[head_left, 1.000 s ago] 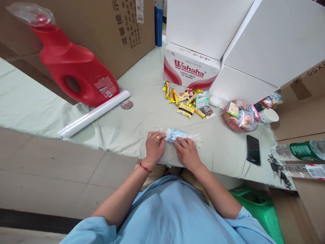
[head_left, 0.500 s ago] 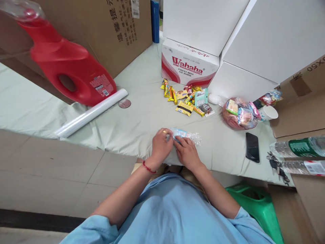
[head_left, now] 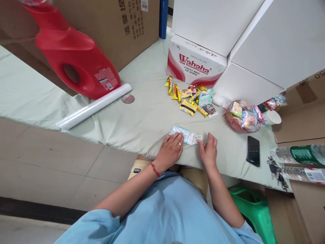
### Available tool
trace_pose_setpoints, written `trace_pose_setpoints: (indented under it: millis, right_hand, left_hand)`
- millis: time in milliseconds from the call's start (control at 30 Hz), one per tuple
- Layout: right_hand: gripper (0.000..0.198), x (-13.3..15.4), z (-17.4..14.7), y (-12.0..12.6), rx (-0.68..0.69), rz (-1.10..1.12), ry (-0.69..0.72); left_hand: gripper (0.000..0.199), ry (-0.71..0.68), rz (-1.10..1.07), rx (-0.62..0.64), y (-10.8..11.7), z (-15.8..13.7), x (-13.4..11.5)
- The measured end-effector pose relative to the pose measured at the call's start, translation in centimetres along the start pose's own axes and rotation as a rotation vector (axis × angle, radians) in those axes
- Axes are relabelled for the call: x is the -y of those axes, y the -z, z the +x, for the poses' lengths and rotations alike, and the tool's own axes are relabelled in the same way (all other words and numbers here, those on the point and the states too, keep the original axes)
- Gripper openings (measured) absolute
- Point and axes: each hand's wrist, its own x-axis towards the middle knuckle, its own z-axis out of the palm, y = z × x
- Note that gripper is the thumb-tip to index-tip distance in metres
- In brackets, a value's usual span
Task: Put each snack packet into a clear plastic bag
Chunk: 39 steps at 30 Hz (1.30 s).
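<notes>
A light blue and white packet (head_left: 188,136) lies on the cloth near the table's front edge, with crinkled clear plastic film (head_left: 197,138) trailing from its right end. My left hand (head_left: 170,148) rests flat over the packet's lower left part, fingers stretched out and hiding some of it. At the far end of the film, my right hand (head_left: 209,151) has its thumb and curled fingers on either side of the plastic, gripping it.
Wrapped snacks (head_left: 188,107) lie before a Wahaha carton (head_left: 195,62). Rightward are a bowl of snacks (head_left: 235,122), paper cup (head_left: 273,117), phone (head_left: 253,151), keys (head_left: 277,173) and bottles (head_left: 304,154). A film roll (head_left: 95,106), round disc (head_left: 128,98) and red jug (head_left: 83,64) are left.
My left hand has moved right and flattened onto the packet. My right hand has left the packet's middle and shifted right to the film's end. The camera view has shifted slightly.
</notes>
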Motion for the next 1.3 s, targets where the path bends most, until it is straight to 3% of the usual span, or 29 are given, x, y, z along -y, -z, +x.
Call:
trace_pose_setpoints:
  millis: [67, 133, 200, 267, 367, 500, 667, 800, 900, 1100, 1300]
  right_hand:
    - [0.058, -0.3, 1.2, -0.2, 0.083, -0.053, -0.036]
    - [0.041, -0.2, 2.2, -0.1, 0.160, -0.044, -0.018]
    - [0.032, 0.4, 3.0, 0.3, 0.148, 0.014, -0.005]
    - [0.030, 1.5, 3.7, 0.7, 0.112, 0.083, -0.004]
    - [0.026, 4.4, 4.6, 0.5, 0.200, 0.119, 0.033]
    - [0.019, 9.6, 5.4, -2.0, 0.334, -0.129, 0.161]
    - [0.024, 13.5, 5.2, -4.8, 0.518, -0.384, 0.167]
    - [0.051, 14.0, 4.0, -5.0, 0.496, -0.420, 0.201]
    - [0.061, 14.1, 3.3, -5.3, 0.457, -0.451, 0.226]
    - [0.037, 14.8, 2.7, -5.5, 0.457, -0.456, 0.198]
    - [0.025, 13.5, 1.1, -2.3, 0.451, -0.432, 0.245]
  left_hand:
    - [0.046, -0.007, 0.003, -0.014, -0.1, 0.1, 0.0]
    - [0.046, -0.013, 0.003, -0.023, -0.2, 0.2, 0.0]
    - [0.046, -0.014, 0.001, -0.024, -0.2, 0.1, 0.1]
    - [0.046, -0.015, -0.004, -0.023, -0.4, 0.0, 0.1]
    - [0.045, -0.021, -0.004, -0.024, -0.6, 0.0, 0.1]
    - [0.042, -0.029, -0.014, -0.038, -0.7, 0.1, 0.1]
    - [0.033, -0.037, -0.127, -0.135, -0.4, -1.1, 1.1]
    - [0.031, -0.047, -0.273, -0.269, -0.4, -3.6, 2.1]
    - [0.030, -0.087, -0.311, -0.334, -0.6, -5.0, 2.4]
    - [0.028, -0.099, -0.363, -0.277, -0.3, -5.6, 2.4]
    - [0.026, -0.042, -0.383, -0.322, 1.2, -6.1, 3.2]
